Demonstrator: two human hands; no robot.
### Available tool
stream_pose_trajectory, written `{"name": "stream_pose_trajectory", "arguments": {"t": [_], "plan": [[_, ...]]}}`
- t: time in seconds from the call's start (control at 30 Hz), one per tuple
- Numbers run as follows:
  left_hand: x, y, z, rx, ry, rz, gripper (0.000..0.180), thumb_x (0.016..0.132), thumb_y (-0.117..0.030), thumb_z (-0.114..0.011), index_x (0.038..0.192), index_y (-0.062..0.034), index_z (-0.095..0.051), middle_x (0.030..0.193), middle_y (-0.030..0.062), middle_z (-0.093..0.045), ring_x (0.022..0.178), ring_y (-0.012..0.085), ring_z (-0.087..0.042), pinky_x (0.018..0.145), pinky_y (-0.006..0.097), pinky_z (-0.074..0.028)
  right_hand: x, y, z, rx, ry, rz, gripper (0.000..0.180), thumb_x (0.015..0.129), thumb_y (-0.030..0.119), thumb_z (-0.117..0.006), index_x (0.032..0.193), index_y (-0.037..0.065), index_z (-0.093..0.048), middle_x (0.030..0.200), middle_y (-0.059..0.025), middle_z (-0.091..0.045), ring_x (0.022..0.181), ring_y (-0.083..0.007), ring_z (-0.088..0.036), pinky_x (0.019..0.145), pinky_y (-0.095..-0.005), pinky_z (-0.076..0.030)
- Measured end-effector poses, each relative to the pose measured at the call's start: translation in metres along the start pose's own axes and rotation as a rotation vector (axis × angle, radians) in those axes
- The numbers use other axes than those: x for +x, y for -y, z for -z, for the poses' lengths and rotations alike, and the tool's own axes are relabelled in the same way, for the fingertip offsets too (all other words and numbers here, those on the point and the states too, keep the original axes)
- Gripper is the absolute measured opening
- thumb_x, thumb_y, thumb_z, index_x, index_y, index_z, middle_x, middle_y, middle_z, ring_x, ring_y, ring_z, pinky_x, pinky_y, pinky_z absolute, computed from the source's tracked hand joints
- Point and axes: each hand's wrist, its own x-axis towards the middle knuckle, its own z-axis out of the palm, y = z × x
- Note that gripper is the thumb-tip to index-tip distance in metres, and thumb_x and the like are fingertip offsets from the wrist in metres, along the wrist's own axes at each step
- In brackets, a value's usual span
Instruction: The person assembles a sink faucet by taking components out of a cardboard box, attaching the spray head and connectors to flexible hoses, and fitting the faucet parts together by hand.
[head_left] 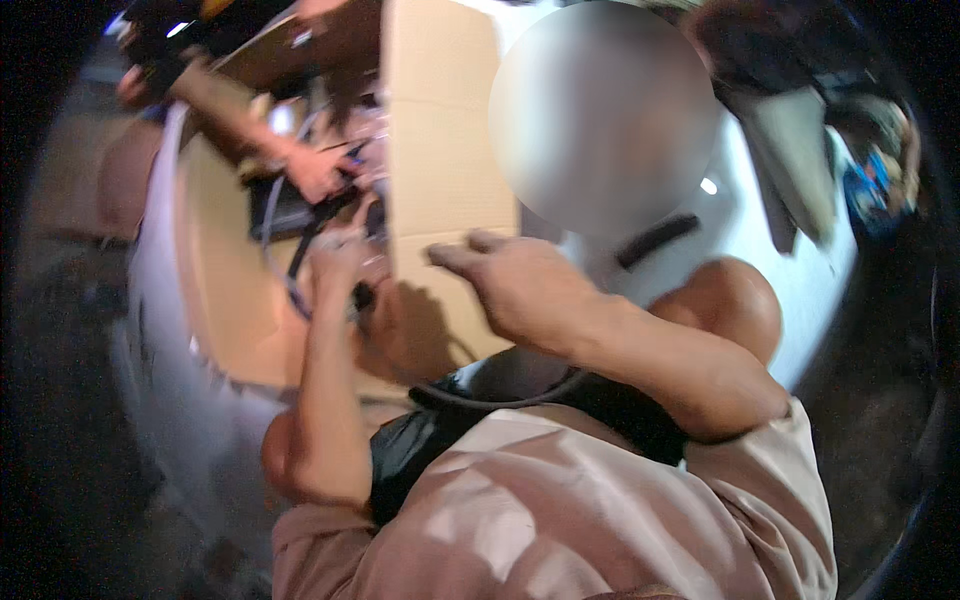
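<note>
My left hand (338, 258) reaches into an open cardboard box (225, 290), its fingers curled among dark cables and small parts. What they close on is blurred and cannot be made out. My right hand (530, 290) is beside the box's raised flap (445, 130), fingers stretched toward the cardboard, with nothing seen in them. Whether the fingertips touch the flap is hard to tell. Close to my left hand, another person's hand (315, 172) also reaches into the box from the far left. A dark flat object (283, 210) lies inside the box, beneath that arm.
A short black piece (658, 242) rests on the white surface (740, 300) at right. A black curved tube (500, 403) crosses near my lap. Blue packaging (875, 190) shows at the far right. A blurred round patch hides the area behind the flap.
</note>
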Motion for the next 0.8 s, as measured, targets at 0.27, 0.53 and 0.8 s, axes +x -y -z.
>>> {"name": "stream_pose_trajectory", "arguments": {"t": [0.27,0.53,0.8], "plan": [[0.069,-0.030,-0.041,-0.647,0.101,0.582,0.012,0.093,-0.012,-0.061,0.086,-0.0057,-0.068,0.075,0.0046,-0.066,0.064,0.0150,-0.062,0.058,0.034,-0.048,0.003,-0.004,0.007,0.026,-0.017,0.001,0.038,0.095,0.008,-0.050,0.131,0.011,-0.060,0.104,-0.0233,-0.065,0.087,-0.0448,-0.066,0.075,-0.0523,-0.055],[0.093,-0.012,-0.083,-0.628,-0.489,-0.183,0.071,0.089,-0.007,-0.068,0.151,-0.0037,-0.031,0.095,0.0118,-0.069,0.080,0.0166,-0.068,0.065,0.029,-0.053,0.003,-0.007,0.011,0.070,-0.004,-0.149,0.035,0.096,0.002,-0.054,0.129,0.010,-0.062,0.092,-0.0212,-0.064,0.079,-0.0431,-0.065,0.070,-0.0493,-0.053],[0.115,-0.041,-0.029,-0.916,-0.465,0.084,0.021,0.094,-0.017,-0.062,0.091,0.0027,-0.069,0.077,0.0155,-0.068,0.074,0.0273,-0.068,0.072,0.041,-0.053,0.015,-0.004,0.006,0.050,0.040,-0.225,0.036,0.095,-0.001,-0.053,0.129,0.009,-0.061,0.093,-0.0227,-0.064,0.084,-0.0434,-0.064,0.073,-0.0494,-0.052]]}}
